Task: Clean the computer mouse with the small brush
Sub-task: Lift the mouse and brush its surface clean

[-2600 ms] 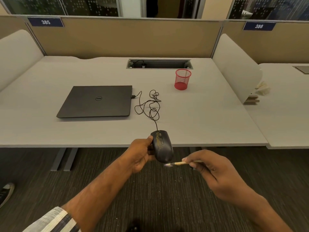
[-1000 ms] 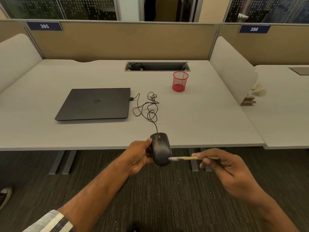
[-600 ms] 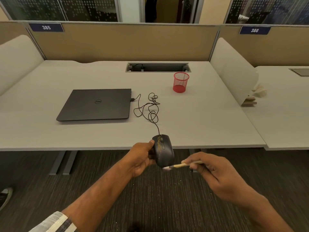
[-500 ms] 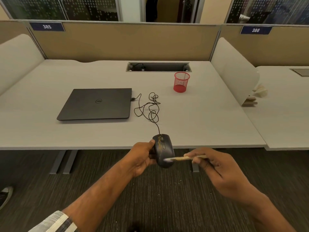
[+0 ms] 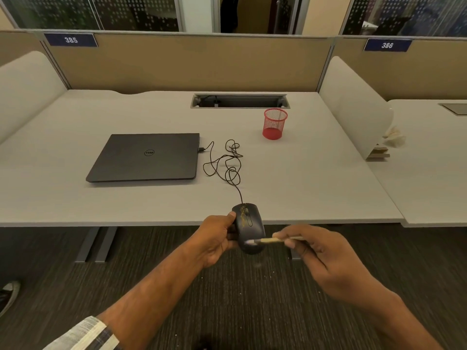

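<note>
A black wired computer mouse [image 5: 249, 224] hangs in the air just off the desk's front edge, with yellowish dust along its left button. My left hand [image 5: 217, 237] grips it from the left side, thumb on top. My right hand [image 5: 321, 253] pinches a small pale-handled brush [image 5: 267, 240] that points left. The brush's white bristle tip touches the mouse's near end. The mouse cable [image 5: 227, 165] runs in loose loops across the desk to the laptop.
A shut black laptop [image 5: 146, 156] lies on the grey desk [image 5: 316, 188], left of the cable. A red mesh pen cup [image 5: 275, 123] stands behind, near a cable slot [image 5: 240, 101]. White dividers flank the desk. Carpet with light specks lies below my hands.
The brush tip has swept back and forth over the mouse's near end, dropping low and coming back onto it. My left hand keeps the mouse in nearly the same place.
</note>
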`<state>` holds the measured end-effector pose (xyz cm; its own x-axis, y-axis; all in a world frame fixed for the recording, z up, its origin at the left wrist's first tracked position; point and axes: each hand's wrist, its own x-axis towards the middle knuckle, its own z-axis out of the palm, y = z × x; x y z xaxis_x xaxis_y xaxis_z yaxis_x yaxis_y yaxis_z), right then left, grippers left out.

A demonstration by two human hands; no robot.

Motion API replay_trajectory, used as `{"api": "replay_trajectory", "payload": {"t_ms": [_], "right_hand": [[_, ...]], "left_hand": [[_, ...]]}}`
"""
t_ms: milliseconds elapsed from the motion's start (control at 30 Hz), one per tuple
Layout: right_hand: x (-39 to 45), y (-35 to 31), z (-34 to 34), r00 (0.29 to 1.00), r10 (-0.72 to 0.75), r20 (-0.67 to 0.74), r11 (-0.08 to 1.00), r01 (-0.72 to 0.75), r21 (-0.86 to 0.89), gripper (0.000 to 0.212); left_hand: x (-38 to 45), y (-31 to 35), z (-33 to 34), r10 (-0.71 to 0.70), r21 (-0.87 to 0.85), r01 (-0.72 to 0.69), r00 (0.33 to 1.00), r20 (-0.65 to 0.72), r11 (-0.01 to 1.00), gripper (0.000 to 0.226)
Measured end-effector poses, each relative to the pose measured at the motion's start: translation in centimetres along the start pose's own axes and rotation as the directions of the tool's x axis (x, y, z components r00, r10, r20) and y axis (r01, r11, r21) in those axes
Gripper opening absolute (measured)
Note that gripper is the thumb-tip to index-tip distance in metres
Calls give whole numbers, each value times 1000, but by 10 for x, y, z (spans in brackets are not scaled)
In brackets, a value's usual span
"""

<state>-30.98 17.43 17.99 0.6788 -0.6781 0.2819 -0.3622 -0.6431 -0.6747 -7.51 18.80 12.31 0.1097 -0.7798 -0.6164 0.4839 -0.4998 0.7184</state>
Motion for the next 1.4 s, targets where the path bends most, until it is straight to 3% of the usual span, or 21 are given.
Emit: {"api": "replay_trajectory", "payload": {"t_ms": [133, 400, 600, 833, 900, 1000, 1100, 1167, 1267, 1400], "right_hand": [[9, -1, 6, 997, 1, -75, 997, -6, -71, 23], [3, -4, 2, 994, -11, 110, 996, 21, -90, 21], [14, -1, 0, 999, -24, -27, 997, 22, -70, 25], [3, 5, 8, 989, -9, 147, 999, 15, -43, 20], [0, 7, 3, 994, 14, 104, 998, -19, 55, 19], [0, 10, -6, 988, 102, -114, 966, -71, 247, 18], [4, 17, 1, 885, 307, -350, 893, -140, 429, 20], [8, 19, 14, 782, 479, -399, 797, -197, 571, 21], [12, 18, 37, 659, 662, -356, 625, -225, 747, 21], [18, 12, 60, 553, 797, -243, 420, -219, 881, 21]], "left_hand": [[0, -1, 3, -10, 15, 10, 1000, 5, 1000, 32], [1, -2, 2, 7, 36, -7, 1000, 2, 999, 32], [0, -2, 0, 4, 43, -5, 1000, 16, 999, 29], [0, -2, 2, 9, 45, -9, 1000, 16, 999, 31], [1, -3, 0, 9, 40, -9, 1000, 13, 999, 31], [0, -5, -3, 6, 41, -7, 1000, 26, 999, 32], [-1, -9, -4, 9, 54, -10, 999, 32, 998, 32], [-2, -12, -3, 10, 52, -11, 999, 32, 999, 32], [-4, -15, -2, 9, 41, -11, 999, 45, 999, 33], [-8, -20, 0, 24, 61, -30, 996, 86, 998, 32]]}}
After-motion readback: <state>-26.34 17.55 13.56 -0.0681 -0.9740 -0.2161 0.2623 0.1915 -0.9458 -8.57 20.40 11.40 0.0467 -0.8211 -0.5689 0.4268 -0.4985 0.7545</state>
